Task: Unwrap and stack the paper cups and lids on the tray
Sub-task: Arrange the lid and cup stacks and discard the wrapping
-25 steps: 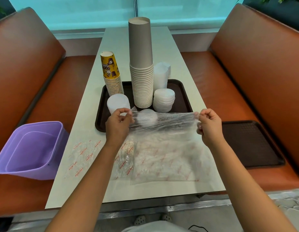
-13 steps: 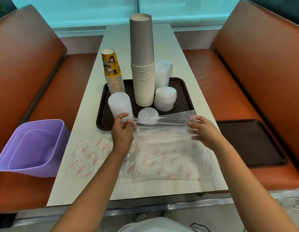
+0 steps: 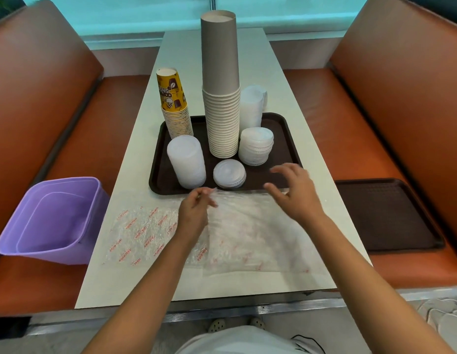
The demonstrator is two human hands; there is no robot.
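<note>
Crinkled clear wrapper [image 3: 253, 233] lies flat under both wrists; the left hand [image 3: 194, 213] pinches its far edge, while the right hand [image 3: 296, 192] hovers with fingers spread. Just beyond, 2 cup stacks [image 3: 222, 98] crowd the tray [image 3: 283, 139]: a snagged wrapper could topple them.

Bright window daylight, wide-angle edge bending, slight blur

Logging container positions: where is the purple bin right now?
In the head view the purple bin sits on the orange bench seat at left, against the table edge.
</note>
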